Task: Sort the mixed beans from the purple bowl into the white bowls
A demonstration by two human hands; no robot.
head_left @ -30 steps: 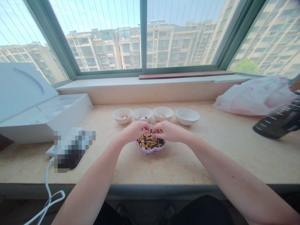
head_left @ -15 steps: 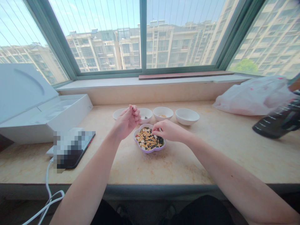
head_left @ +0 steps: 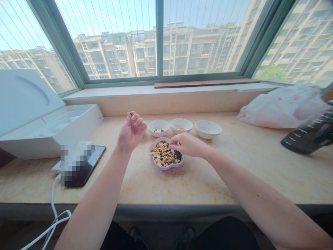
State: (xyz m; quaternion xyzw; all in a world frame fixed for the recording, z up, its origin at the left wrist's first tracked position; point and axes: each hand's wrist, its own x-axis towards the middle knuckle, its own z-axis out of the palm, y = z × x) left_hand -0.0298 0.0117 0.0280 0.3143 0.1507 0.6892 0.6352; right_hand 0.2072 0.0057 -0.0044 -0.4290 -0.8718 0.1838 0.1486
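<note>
A purple, petal-shaped bowl holds mixed yellow, black and green beans or grains with flat white seeds. My right hand hangs over its right side, fingers curled and pressed together in the mix; what they pinch, if anything, is hidden. My left hand is raised to the left of the bowl, palm up, fingers closed, with a small dark bean at the tips. Behind stand three white bowls: the left one with a few dark beans, the middle one with some yellow ones, the right one bare inside.
On the left are an open white box and a phone beside a partly blurred white object with a cable. At the right lie a plastic bag and a dark bottle. A window sill runs behind.
My left hand has moved left and slightly up, away from the white bowl with dark beans, and now covers the leftmost bowl. My right hand has barely moved.
</note>
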